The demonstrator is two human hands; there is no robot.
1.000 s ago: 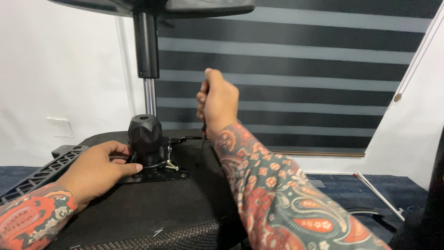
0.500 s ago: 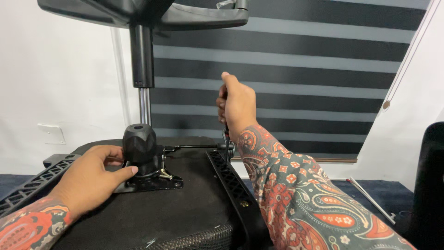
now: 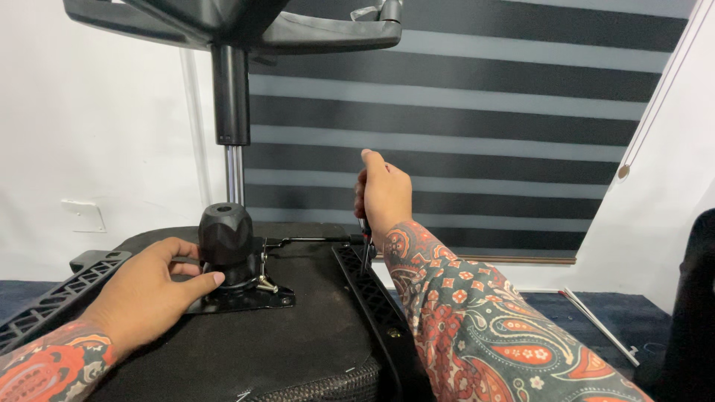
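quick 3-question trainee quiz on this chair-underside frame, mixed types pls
1. True or false: the left hand rests beside the black knob on the metal plate.
2. What does the right hand hold? A) hammer B) screwdriver C) tape
3. Where does the tool's tip point?

Key:
1. True.
2. B.
3. Down at the black plastic armrest bracket on the seat's right edge.
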